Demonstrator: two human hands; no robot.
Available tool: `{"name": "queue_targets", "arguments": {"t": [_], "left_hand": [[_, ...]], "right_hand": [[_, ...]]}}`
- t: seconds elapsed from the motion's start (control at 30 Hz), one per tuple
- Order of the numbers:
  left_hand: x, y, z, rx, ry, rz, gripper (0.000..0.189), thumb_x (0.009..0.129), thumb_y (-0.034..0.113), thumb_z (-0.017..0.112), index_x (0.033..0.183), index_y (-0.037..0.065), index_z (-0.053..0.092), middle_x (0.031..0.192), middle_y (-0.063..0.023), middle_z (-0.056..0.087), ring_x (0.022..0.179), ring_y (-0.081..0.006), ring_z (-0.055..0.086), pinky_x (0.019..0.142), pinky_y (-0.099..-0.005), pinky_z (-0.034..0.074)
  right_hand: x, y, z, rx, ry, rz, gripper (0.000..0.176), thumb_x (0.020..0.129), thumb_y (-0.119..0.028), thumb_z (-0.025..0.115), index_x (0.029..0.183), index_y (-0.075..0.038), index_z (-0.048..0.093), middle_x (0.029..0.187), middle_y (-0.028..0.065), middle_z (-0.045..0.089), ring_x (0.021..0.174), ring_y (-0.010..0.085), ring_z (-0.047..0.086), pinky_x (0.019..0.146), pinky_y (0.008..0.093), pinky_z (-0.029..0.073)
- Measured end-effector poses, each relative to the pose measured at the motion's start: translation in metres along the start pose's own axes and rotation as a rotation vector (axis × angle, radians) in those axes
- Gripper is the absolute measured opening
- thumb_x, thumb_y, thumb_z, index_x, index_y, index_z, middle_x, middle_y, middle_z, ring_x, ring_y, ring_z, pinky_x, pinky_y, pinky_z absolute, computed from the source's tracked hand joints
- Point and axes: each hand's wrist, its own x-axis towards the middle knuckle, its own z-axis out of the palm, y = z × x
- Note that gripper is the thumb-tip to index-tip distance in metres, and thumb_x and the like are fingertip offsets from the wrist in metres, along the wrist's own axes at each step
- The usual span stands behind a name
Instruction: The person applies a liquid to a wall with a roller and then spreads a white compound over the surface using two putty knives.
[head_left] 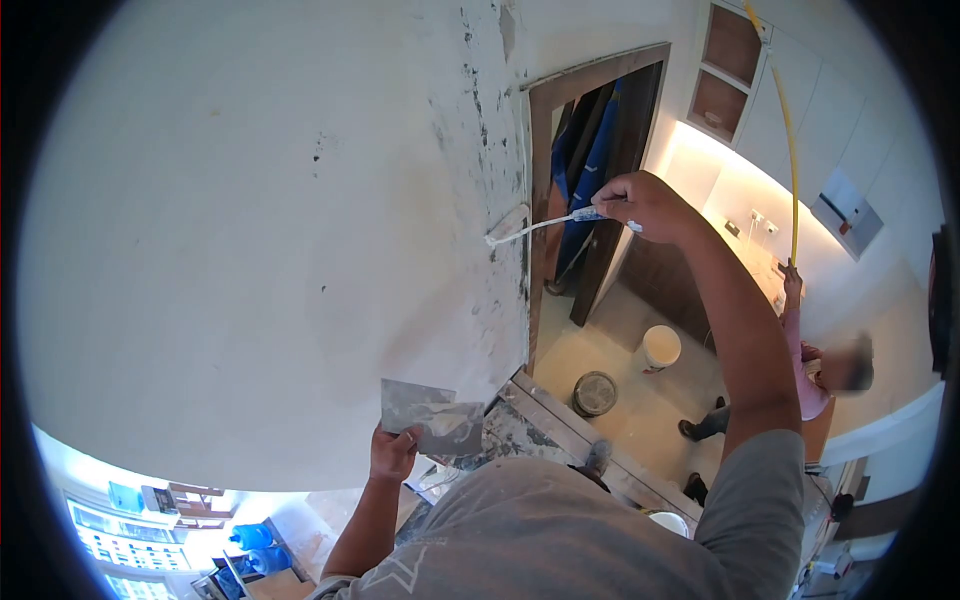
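Note:
Raised beside the door frame, my right hand grips the handle of a small roller. Its white head touches the wall near the corner, left of the door frame. Lower down, my left hand holds flat metal putty blades with some pale paste on them. Dark marks and rough patches run down the wall along the corner.
A white bucket and a dark bucket stand on the floor below. At right a person holds a long yellow pole. A plank platform lies beneath me. Blue bottles are at lower left.

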Motion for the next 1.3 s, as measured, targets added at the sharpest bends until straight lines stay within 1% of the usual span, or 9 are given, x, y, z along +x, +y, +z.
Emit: {"name": "queue_targets", "arguments": {"t": [0.17,0.2,0.3,0.53,0.73,0.93,1.1,1.2,1.3], "left_hand": [[0.003,0.012,0.007,0.022,-0.018,0.029,0.034,0.083,-0.009,0.058,0.114,0.004,0.061,0.097,-0.0033,0.067,0.074,-0.0102,0.060,0.058,-0.0234,0.044],[0.002,0.017,0.014,0.020,-0.002,0.034,0.034,0.083,-0.009,0.058,0.115,0.004,0.060,0.097,-0.0033,0.067,0.075,-0.0104,0.061,0.059,-0.0234,0.044],[0.002,0.020,0.015,0.007,0.031,0.027,0.035,0.083,-0.008,0.060,0.116,0.004,0.060,0.100,-0.0035,0.067,0.079,-0.0109,0.062,0.061,-0.0234,0.046],[0.002,0.009,-0.002,0.060,-0.040,-0.032,0.034,0.082,-0.005,0.064,0.115,0.005,0.059,0.096,-0.0020,0.065,0.074,-0.0102,0.059,0.059,-0.0243,0.043],[0.001,0.013,0.001,0.059,0.017,-0.038,0.035,0.081,-0.006,0.061,0.114,0.003,0.058,0.096,-0.0040,0.064,0.074,-0.0127,0.058,0.059,-0.0263,0.043],[0.005,0.011,-0.002,0.110,-0.030,-0.065,0.039,0.082,-0.006,0.061,0.120,0.002,0.058,0.105,-0.0066,0.065,0.087,-0.0166,0.064,0.066,-0.0279,0.049],[0.002,0.011,0.020,0.009,-0.015,-0.014,0.040,0.082,-0.006,0.062,0.121,0.001,0.057,0.106,-0.0070,0.066,0.086,-0.0171,0.064,0.065,-0.0280,0.048],[0.006,-0.002,-0.003,0.041,-0.027,-0.017,0.039,0.082,-0.007,0.062,0.120,0.001,0.057,0.105,-0.0072,0.066,0.086,-0.0172,0.064,0.065,-0.0279,0.049],[0.004,0.004,-0.003,0.024,-0.007,-0.024,0.038,0.082,-0.008,0.061,0.119,0.001,0.057,0.104,-0.0071,0.066,0.084,-0.0165,0.064,0.063,-0.0279,0.048]], "right_hand": [[0.010,-0.038,-0.057,-0.021,0.089,-0.091,0.027,0.090,-0.022,0.070,0.102,0.001,0.073,0.087,0.0106,0.073,0.080,0.0157,0.066,0.075,0.0320,0.051],[0.013,-0.043,-0.070,-0.076,0.147,-0.159,0.025,0.089,-0.023,0.070,0.096,0.001,0.074,0.081,0.0133,0.072,0.073,0.0209,0.068,0.071,0.0345,0.051],[0.002,-0.084,-0.101,-0.108,0.145,-0.007,0.027,0.091,-0.027,0.069,0.097,-0.001,0.074,0.073,0.0092,0.066,0.069,0.0158,0.064,0.065,0.0321,0.049],[-0.001,-0.045,-0.043,0.045,0.049,0.059,0.027,0.088,-0.025,0.071,0.099,-0.001,0.074,0.082,0.0151,0.071,0.073,0.0212,0.065,0.071,0.0363,0.050],[-0.028,-0.067,-0.098,0.233,0.247,-0.043,0.030,0.090,-0.025,0.070,0.104,0.001,0.074,0.071,0.0030,0.062,0.065,0.0083,0.054,0.059,0.0261,0.042],[-0.042,-0.074,-0.124,0.359,0.554,-0.133,0.038,0.094,-0.029,0.066,0.117,0.001,0.070,0.073,0.0000,0.059,0.068,0.0080,0.053,0.062,0.0249,0.043],[-0.017,-0.042,-0.024,0.468,0.804,-0.061,0.042,0.100,-0.039,0.058,0.130,-0.010,0.065,0.082,0.0007,0.062,0.074,0.0104,0.057,0.070,0.0273,0.048],[0.006,-0.025,0.050,0.379,0.718,0.023,0.042,0.103,-0.033,0.051,0.135,-0.007,0.059,0.084,0.0125,0.067,0.076,0.0182,0.064,0.075,0.0333,0.052],[0.014,-0.006,0.108,0.544,0.662,-0.080,0.043,0.103,-0.030,0.051,0.137,-0.003,0.055,0.087,0.0107,0.065,0.072,0.0167,0.062,0.071,0.0313,0.051]]}}
